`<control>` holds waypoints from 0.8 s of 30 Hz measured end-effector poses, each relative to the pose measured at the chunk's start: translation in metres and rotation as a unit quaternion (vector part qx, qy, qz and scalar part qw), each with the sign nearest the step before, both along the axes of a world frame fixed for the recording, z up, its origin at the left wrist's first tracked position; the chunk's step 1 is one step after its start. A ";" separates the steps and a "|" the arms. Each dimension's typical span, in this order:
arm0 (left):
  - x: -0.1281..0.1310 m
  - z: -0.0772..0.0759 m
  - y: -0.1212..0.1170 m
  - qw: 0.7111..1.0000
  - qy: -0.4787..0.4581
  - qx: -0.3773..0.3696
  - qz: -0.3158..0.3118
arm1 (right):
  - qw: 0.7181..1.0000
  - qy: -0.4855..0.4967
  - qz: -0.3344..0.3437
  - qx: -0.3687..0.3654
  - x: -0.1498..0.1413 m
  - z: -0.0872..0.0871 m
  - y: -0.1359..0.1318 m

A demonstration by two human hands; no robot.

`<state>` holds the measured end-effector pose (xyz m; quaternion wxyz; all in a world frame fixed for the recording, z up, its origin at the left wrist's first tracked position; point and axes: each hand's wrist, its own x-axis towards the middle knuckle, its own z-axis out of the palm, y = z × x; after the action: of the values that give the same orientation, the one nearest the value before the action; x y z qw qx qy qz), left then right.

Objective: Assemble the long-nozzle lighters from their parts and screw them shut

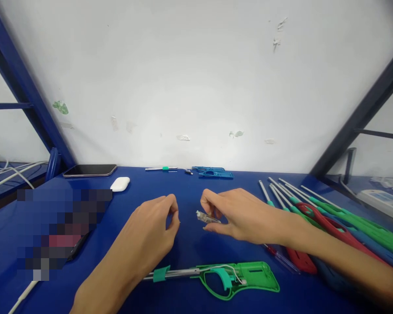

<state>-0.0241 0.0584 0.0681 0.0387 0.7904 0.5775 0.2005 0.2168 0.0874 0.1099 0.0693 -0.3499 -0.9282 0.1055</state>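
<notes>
My right hand [239, 213] pinches a small clear lighter fuel tank [207, 217] between thumb and fingers, its pale valve end pointing left. To the left, my left hand [153, 224] hovers above the table with thumb and fingertips drawn together; whatever is between them, if anything, is hidden. Below both hands lies an open green lighter half-shell [258, 279], with a teal trigger [223, 275], a white wire and a metal tube [181, 273] that carries a teal collar. My left wrist covers the tube's far end.
Several long lighters [343, 218] in green, red and blue are piled at right. Blue shell pieces [212, 172] and a metal tube [160, 168] lie near the wall. At left are a phone [90, 170], a white earbud case [120, 184] and a pixelated dark object with a white cable [24, 296].
</notes>
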 end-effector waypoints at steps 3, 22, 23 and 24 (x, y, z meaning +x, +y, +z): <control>0.005 0.006 -0.006 0.996 -0.083 0.013 -0.014 | 1.000 0.011 -0.004 0.003 0.001 0.000 0.003; 0.031 0.004 -0.019 0.922 -0.385 0.022 -0.027 | 0.992 0.027 0.015 0.123 0.015 0.001 0.006; 0.031 0.004 -0.019 0.920 -0.390 0.018 -0.022 | 0.991 0.032 0.015 0.131 0.015 0.001 0.006; 0.032 0.004 -0.019 0.918 -0.397 0.013 -0.018 | 0.990 0.038 0.016 0.139 0.014 0.001 0.006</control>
<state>0.0081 0.0391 0.0719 0.2578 0.6567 0.4975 0.5048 0.2312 0.0936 0.1108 0.1502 -0.3179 -0.9361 -0.0100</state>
